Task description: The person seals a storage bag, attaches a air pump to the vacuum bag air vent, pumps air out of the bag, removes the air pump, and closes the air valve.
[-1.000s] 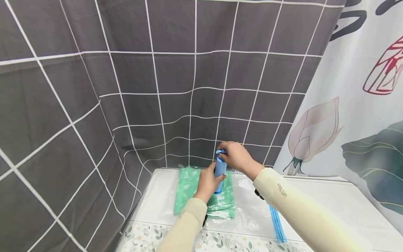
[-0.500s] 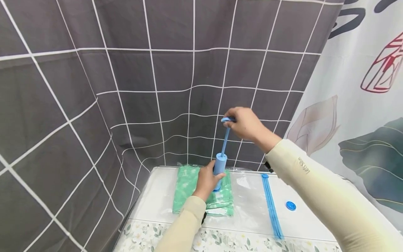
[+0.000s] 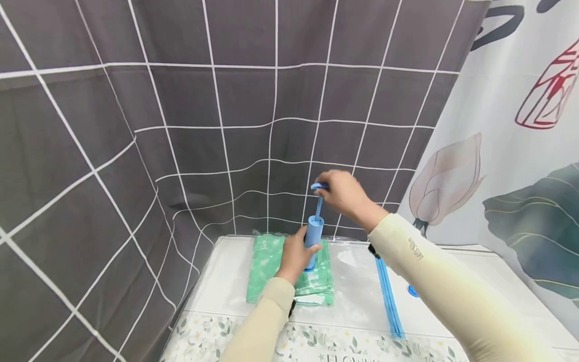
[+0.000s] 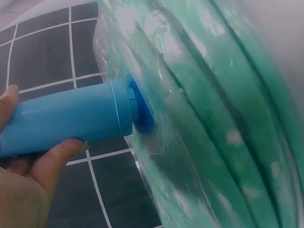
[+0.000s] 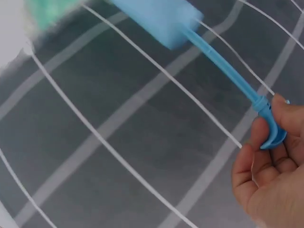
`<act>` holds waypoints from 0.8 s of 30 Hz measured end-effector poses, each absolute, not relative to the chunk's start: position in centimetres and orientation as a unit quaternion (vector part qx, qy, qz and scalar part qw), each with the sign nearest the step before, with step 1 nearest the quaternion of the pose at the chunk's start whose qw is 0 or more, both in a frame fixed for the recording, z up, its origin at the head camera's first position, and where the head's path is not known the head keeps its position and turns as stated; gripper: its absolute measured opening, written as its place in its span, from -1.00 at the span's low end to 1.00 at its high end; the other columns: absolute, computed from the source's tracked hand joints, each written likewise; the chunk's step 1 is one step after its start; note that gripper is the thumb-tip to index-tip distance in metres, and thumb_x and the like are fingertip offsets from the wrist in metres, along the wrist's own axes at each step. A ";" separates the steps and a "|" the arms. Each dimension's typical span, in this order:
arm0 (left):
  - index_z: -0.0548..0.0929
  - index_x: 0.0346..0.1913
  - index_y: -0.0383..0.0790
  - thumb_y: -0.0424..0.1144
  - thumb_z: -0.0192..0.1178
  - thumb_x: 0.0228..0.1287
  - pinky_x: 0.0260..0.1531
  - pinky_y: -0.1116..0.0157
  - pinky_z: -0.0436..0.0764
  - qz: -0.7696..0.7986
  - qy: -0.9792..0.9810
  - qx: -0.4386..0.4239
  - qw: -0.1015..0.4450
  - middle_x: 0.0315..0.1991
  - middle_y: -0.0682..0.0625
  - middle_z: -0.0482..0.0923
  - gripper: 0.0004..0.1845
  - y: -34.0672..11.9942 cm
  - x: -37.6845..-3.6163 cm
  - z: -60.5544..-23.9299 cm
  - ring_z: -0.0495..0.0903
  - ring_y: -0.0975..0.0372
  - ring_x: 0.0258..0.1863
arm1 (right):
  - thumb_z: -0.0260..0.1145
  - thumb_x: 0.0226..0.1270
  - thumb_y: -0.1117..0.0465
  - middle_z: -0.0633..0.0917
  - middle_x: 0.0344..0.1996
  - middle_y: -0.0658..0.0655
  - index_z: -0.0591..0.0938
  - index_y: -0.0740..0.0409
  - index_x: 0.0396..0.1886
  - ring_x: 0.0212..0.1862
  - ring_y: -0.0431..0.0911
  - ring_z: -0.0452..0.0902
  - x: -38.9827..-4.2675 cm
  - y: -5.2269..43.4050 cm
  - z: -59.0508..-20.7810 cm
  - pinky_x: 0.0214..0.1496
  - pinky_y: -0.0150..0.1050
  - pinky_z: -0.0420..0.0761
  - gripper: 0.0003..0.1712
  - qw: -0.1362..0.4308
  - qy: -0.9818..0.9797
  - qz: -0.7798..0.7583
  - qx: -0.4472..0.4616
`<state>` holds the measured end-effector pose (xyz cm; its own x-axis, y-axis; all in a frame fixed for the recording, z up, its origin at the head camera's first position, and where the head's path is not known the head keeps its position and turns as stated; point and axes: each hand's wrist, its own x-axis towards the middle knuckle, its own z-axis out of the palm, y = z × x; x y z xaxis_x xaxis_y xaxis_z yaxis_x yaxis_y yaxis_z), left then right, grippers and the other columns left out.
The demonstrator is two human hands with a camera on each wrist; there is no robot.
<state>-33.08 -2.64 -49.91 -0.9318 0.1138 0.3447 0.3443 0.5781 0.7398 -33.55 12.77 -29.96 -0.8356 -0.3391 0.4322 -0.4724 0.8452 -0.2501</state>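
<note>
Two hands work one blue hand pump point(image 3: 313, 236), which stands upright on the clear vacuum bag point(image 3: 357, 286) and serves as the landmark here. Left hand point(image 3: 294, 254) has its fingers and thumb curled round the pump's barrel, low on its near side. Right hand point(image 3: 346, 195) is above the pump, its fingers hooked round the pump handle point(image 3: 319, 186), and the thin rod point(image 3: 318, 206) stands partly drawn out of the barrel. Above and to the right of the pump the air is open up to the handle; right behind it hangs the grey grid curtain point(image 3: 226, 125), near the bag's far edge.

Inside the bag, directly under the pump, lies a folded green cloth point(image 3: 271, 261); the left wrist view shows the pump's nozzle seated on a blue valve point(image 4: 141, 111) with the plastic drawn tight over the cloth's folds. Right of the pump runs the bag's blue zip strip point(image 3: 388, 301), and beyond it a small blue cap point(image 3: 411, 290) peeps out beside the right sleeve.

Bag and pump rest on a white tabletop point(image 3: 217, 286), whose near edge carries a flowered cloth point(image 3: 316, 344). Far right of the pump hangs a white curtain with a flower print point(image 3: 511, 166).
</note>
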 end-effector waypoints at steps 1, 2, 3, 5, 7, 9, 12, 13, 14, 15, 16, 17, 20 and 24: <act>0.65 0.48 -0.24 -0.13 0.62 0.42 0.19 -0.11 0.89 -0.436 -0.881 -0.129 0.131 0.24 -0.28 0.85 -0.34 -2.6 -33.2 -49.9 0.88 -0.14 0.18 | 0.52 0.59 0.24 0.88 0.02 0.31 0.84 0.31 0.11 0.00 0.16 0.86 -33.7 12.7 -31.1 0.15 0.15 0.87 -0.74 0.181 -0.943 0.178 0.216; 0.66 0.48 -0.23 -0.13 0.62 0.42 0.19 -0.11 0.89 -0.434 -0.882 -0.129 0.130 0.24 -0.28 0.85 -0.34 -2.7 -33.2 -49.8 0.88 -0.15 0.18 | 0.52 0.58 0.24 0.88 0.01 0.31 0.83 0.32 0.11 -0.01 0.16 0.86 -33.7 12.7 -32.1 0.12 0.13 0.88 -0.73 0.173 -0.944 0.182 0.216; 0.66 0.48 -0.22 -0.13 0.62 0.43 0.19 -0.11 0.89 -0.432 -0.883 -0.130 0.128 0.24 -0.28 0.85 -0.35 -2.7 -33.3 -49.8 0.88 -0.15 0.18 | 0.53 0.58 0.25 0.88 0.02 0.31 0.83 0.32 0.12 -0.01 0.15 0.87 -33.7 12.6 -33.2 0.10 0.12 0.88 -0.73 0.167 -0.945 0.185 0.214; 0.65 0.49 -0.21 -0.11 0.61 0.45 0.20 -0.10 0.89 -0.431 -0.884 -0.134 0.124 0.24 -0.28 0.85 -0.35 -2.7 -33.3 -49.7 0.88 -0.14 0.19 | 0.53 0.58 0.25 0.88 0.04 0.31 0.83 0.33 0.13 -0.01 0.14 0.87 -33.7 12.5 -35.0 0.09 0.10 0.89 -0.72 0.158 -0.946 0.188 0.211; 0.66 0.48 -0.21 -0.12 0.60 0.46 0.19 -0.09 0.89 -0.433 -0.881 -0.139 0.129 0.24 -0.28 0.85 -0.36 -2.7 -33.4 -49.7 0.88 -0.14 0.19 | 0.52 0.60 0.25 0.87 0.06 0.32 0.82 0.33 0.15 0.02 0.15 0.87 -33.8 12.4 -36.3 0.10 0.08 0.90 -0.71 0.156 -0.946 0.192 0.210; 0.67 0.47 -0.22 -0.12 0.61 0.45 0.17 -0.08 0.90 -0.432 -0.881 -0.139 0.136 0.22 -0.28 0.86 -0.37 -2.9 -33.4 -49.7 0.89 -0.13 0.17 | 0.51 0.61 0.24 0.86 0.07 0.32 0.82 0.33 0.15 0.06 0.17 0.88 -33.9 12.1 -37.1 0.13 0.08 0.90 -0.71 0.158 -0.944 0.196 0.213; 0.68 0.45 -0.23 -0.13 0.62 0.43 0.15 -0.07 0.90 -0.431 -0.880 -0.139 0.140 0.20 -0.28 0.87 -0.38 -2.6 -33.2 -49.7 0.89 -0.12 0.15 | 0.50 0.62 0.23 0.85 0.05 0.32 0.81 0.34 0.16 0.06 0.18 0.86 -33.8 12.2 -37.3 0.14 0.08 0.90 -0.71 0.163 -0.942 0.198 0.217; 0.68 0.44 -0.24 -0.14 0.62 0.43 0.16 -0.06 0.90 -0.430 -0.881 -0.139 0.140 0.19 -0.28 0.87 -0.38 -2.6 -33.1 -49.6 0.89 -0.12 0.15 | 0.50 0.62 0.23 0.85 0.04 0.32 0.81 0.34 0.15 0.06 0.18 0.86 -33.7 12.2 -37.1 0.14 0.08 0.89 -0.71 0.164 -0.941 0.200 0.218; 0.67 0.45 -0.25 -0.14 0.62 0.42 0.16 -0.07 0.90 -0.431 -0.881 -0.137 0.140 0.19 -0.28 0.87 -0.37 -2.6 -33.1 -49.6 0.89 -0.12 0.15 | 0.50 0.63 0.23 0.84 0.03 0.31 0.81 0.34 0.16 0.05 0.17 0.84 -33.7 12.3 -36.8 0.14 0.08 0.88 -0.71 0.165 -0.940 0.204 0.217; 0.67 0.45 -0.26 -0.14 0.62 0.42 0.17 -0.08 0.90 -0.432 -0.880 -0.136 0.141 0.19 -0.29 0.87 -0.37 -2.5 -33.1 -49.5 0.89 -0.13 0.15 | 0.49 0.63 0.23 0.84 0.03 0.30 0.80 0.34 0.17 0.05 0.17 0.83 -33.8 12.3 -36.4 0.13 0.08 0.87 -0.70 0.167 -0.939 0.208 0.216; 0.67 0.46 -0.27 -0.13 0.62 0.42 0.18 -0.08 0.90 -0.430 -0.882 -0.133 0.141 0.20 -0.30 0.86 -0.35 -2.5 -33.1 -49.5 0.89 -0.13 0.16 | 0.48 0.64 0.23 0.83 0.02 0.30 0.80 0.35 0.17 0.04 0.17 0.81 -33.8 12.3 -35.9 0.13 0.09 0.86 -0.71 0.170 -0.938 0.213 0.213; 0.66 0.46 -0.27 -0.14 0.62 0.41 0.18 -0.09 0.89 -0.430 -0.882 -0.131 0.142 0.20 -0.30 0.86 -0.35 -2.4 -33.1 -49.4 0.89 -0.14 0.16 | 0.47 0.65 0.24 0.82 0.01 0.30 0.79 0.35 0.17 0.04 0.17 0.79 -33.8 12.4 -35.2 0.14 0.11 0.85 -0.71 0.173 -0.937 0.218 0.209; 0.65 0.48 -0.28 -0.13 0.63 0.40 0.21 -0.10 0.88 -0.428 -0.884 -0.122 0.143 0.22 -0.31 0.85 -0.32 -2.3 -33.1 -49.4 0.88 -0.16 0.17 | 0.43 0.68 0.23 0.79 0.04 0.31 0.77 0.33 0.19 0.08 0.20 0.76 -34.0 12.7 -32.5 0.22 0.16 0.80 -0.72 0.178 -0.936 0.232 0.198; 0.66 0.47 -0.30 -0.14 0.64 0.38 0.23 -0.10 0.88 -0.434 -0.881 -0.119 0.146 0.23 -0.32 0.85 -0.32 -2.4 -33.0 -49.5 0.88 -0.16 0.18 | 0.38 0.72 0.21 0.77 0.07 0.34 0.75 0.33 0.21 0.12 0.24 0.71 -33.9 13.1 -28.1 0.31 0.21 0.74 -0.70 0.185 -0.936 0.230 0.190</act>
<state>-33.05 -2.38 -49.48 -0.9290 0.0832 0.3607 0.3367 0.5948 0.7300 -33.94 13.12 -28.11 -0.8593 -0.2712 0.4336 -0.4411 0.8220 -0.3603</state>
